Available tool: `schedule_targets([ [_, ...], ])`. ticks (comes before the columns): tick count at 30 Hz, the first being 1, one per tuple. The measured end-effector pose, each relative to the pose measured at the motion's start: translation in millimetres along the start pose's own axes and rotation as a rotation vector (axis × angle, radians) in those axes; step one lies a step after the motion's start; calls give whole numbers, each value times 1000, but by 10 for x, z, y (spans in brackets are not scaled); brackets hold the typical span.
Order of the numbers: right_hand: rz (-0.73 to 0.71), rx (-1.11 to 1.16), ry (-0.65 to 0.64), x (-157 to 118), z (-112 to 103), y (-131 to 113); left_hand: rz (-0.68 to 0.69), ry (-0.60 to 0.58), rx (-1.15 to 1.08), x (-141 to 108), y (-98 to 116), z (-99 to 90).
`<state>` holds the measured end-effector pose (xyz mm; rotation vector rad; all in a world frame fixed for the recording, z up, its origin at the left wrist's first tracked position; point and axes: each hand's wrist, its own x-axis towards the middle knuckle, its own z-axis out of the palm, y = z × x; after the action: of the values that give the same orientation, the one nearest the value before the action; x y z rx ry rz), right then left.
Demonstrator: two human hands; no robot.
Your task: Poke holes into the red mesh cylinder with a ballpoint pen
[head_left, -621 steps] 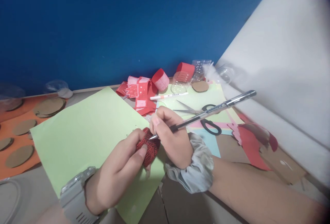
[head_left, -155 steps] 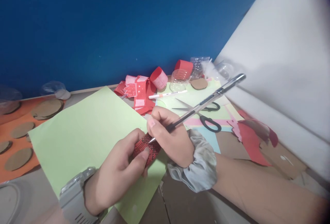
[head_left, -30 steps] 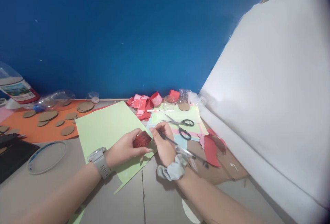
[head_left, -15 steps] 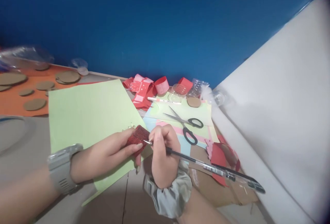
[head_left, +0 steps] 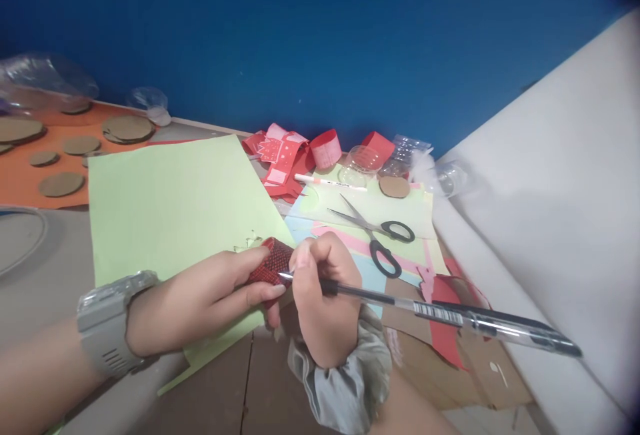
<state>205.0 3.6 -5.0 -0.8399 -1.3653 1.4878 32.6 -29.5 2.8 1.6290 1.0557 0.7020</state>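
Your left grip (head_left: 270,283) pinches the patterned red paper roll (head_left: 275,260) above the green sheet (head_left: 175,215), while your right grip (head_left: 300,268) closes around the pen (head_left: 400,303), its tip at the roll. The open scissors (head_left: 373,228) lie beyond.

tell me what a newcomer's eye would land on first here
Probably the long black-and-clear pen in the right hand, its tip at the dark-patterned red roll held by the left hand. Next, perhaps, the open scissors on pastel sheets beyond the right hand, and the broad blue wall behind everything.
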Motion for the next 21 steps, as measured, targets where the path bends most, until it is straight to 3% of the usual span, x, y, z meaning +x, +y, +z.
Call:
schedule_targets([
  [16,126,-5,14,5,44,-29,-35,-54,-53,-14,50,-6],
  [21,147,38,-39,18,35,-13,-41,-48,-52,-15,26,16],
])
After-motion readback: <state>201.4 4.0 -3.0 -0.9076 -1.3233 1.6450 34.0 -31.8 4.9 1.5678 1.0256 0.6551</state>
